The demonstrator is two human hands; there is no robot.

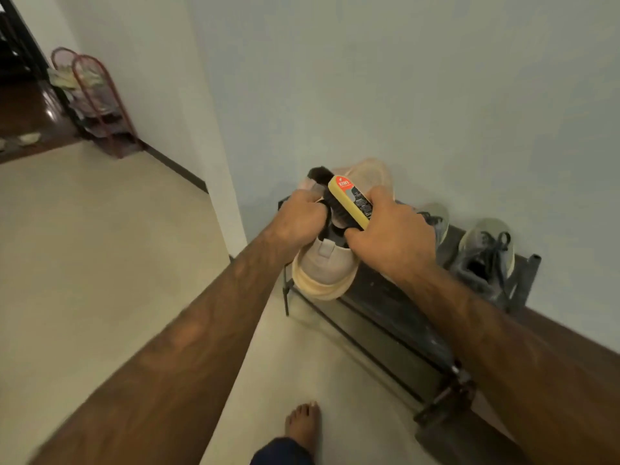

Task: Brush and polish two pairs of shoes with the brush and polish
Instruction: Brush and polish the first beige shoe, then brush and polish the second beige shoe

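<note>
- The brush (pixel 350 203) has a yellow back with a red and black label and dark bristles. The right hand (pixel 392 236) grips it tilted, with the bristles against the shoe.
- The beige shoe (pixel 323 266) has a thick cream sole. It stands at the left end of the rack (pixel 385 297), heel toward the camera, and the left hand (pixel 298 218) holds its collar.
- The second beige shoe (pixel 370 176) is just behind, partly hidden, its sole showing.
- The grey sneakers (pixel 483 256) with dark laces stand further right on the rack.

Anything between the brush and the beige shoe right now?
Nothing visible. The right hand holds the brush with its bristles against the beige shoe. The left hand grips the shoe at its opening, beside the bristles, not under them.
</note>
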